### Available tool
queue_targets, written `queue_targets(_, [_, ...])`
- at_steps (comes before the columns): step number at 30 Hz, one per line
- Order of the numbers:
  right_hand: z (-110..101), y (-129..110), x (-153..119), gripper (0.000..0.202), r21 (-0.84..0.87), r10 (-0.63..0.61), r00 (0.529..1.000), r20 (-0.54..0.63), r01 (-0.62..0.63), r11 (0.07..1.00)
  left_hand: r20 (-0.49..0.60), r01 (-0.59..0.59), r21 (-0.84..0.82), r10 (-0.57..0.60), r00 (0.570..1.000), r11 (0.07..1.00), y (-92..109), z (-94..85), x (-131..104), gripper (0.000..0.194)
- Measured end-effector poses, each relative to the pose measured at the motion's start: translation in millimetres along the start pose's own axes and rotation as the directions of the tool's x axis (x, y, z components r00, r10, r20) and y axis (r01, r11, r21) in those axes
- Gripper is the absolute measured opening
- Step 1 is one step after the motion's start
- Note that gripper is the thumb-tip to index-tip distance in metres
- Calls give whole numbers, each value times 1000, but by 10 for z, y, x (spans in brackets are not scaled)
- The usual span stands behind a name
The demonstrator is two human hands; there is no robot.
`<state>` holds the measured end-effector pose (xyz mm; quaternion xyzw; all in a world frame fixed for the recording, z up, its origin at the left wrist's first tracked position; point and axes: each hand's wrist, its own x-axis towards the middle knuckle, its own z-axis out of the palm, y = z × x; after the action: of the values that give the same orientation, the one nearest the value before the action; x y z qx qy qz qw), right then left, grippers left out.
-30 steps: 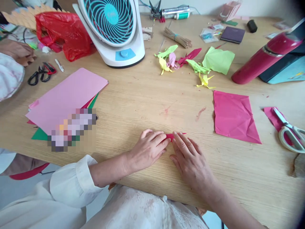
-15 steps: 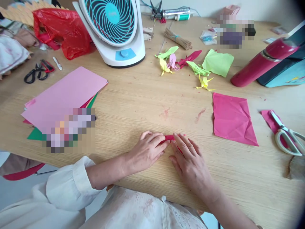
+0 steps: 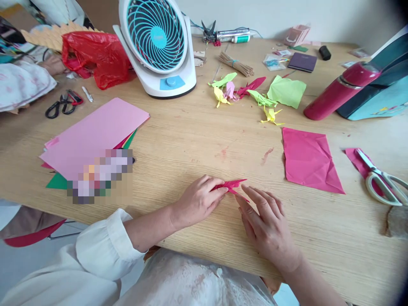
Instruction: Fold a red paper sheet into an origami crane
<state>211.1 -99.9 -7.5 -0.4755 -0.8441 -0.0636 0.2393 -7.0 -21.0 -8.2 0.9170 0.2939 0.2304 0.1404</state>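
1 white fan [image 3: 158, 37] | 1 red bag [image 3: 106, 59] | 1 pink bottle [image 3: 342, 90]

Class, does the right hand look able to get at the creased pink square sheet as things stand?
Probably yes: only tabletop seems to lie between the right hand and the pink sheet, which is uncovered. The left hand pinches the folded paper.

Left hand [image 3: 199, 199] pinches, palm down; right hand [image 3: 263, 219] spreads its bent fingers.
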Motion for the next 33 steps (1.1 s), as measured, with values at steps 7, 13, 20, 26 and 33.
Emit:
queue_targets(7, [88,-80,-12,32,128,-113,991,76,103,986,47,177,-110,-173,984,978,6,-15,19,19])
queue_targets(13, [158,-73,42,33,187,-54,995,85,38,982,75,146,-165,-135,988,975,-49,-11,14,15])
queue_targets(20, [160,-12,90,34,257,-2,998,64,-14,966,126,44,123,-60,990,991,-90,-91,147,17])
queue_targets(26, [148,14,86,33,265,5,997,77,-25,964,246,-133,173,88,965,976,-232,-200,345,30])
queue_targets(33, [132,31,97,27,222,42,997,69,-57,974,324,-204,168,141,935,964,-307,-237,446,31])
